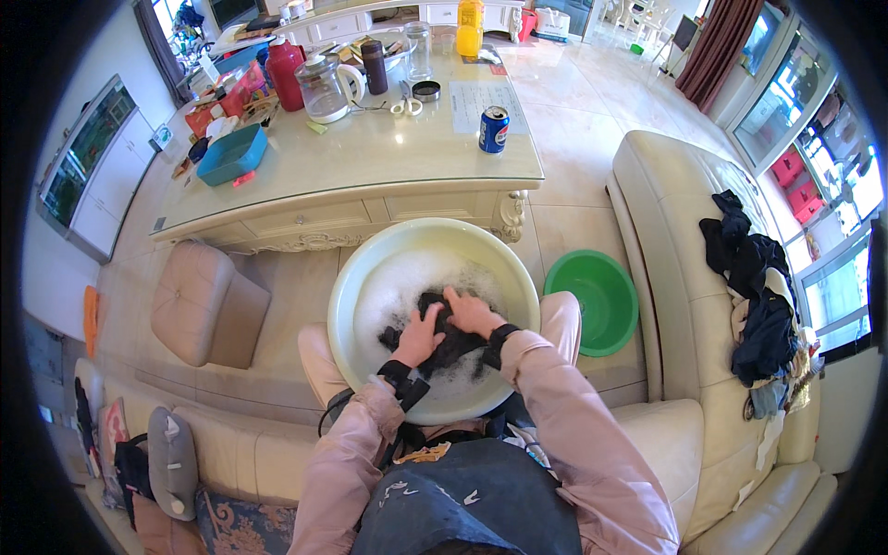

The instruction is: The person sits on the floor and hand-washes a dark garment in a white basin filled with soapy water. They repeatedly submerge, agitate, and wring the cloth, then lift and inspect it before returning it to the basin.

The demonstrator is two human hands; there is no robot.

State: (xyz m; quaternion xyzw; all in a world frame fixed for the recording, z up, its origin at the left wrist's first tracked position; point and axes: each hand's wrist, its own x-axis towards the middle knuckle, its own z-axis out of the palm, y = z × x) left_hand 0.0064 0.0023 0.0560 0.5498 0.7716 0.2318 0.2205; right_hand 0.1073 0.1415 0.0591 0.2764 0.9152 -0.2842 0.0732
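A large pale basin [433, 226] stands between my knees, holding water with white suds [388, 284]. In it lies a wet black cloth garment [447, 350], partly under the foam. My left hand [420, 338] grips the garment from the left, thumb and forefinger apart at its upper folds. Close beside it, my right hand [473, 313] has its fingers curled over the cloth's upper right part. The fingertips of both hands are partly hidden in the dark folds. Black bands circle both wrists.
A green basin [590, 303] sits on the floor at the right. Dark clothes [763, 312] are heaped on the cream sofa [683, 277]. Ahead, a glass-topped table [388, 152] bears a Pepsi can [494, 130], a glass kettle [325, 90] and a blue tray [232, 154]. A tufted stool [201, 305] stands left.
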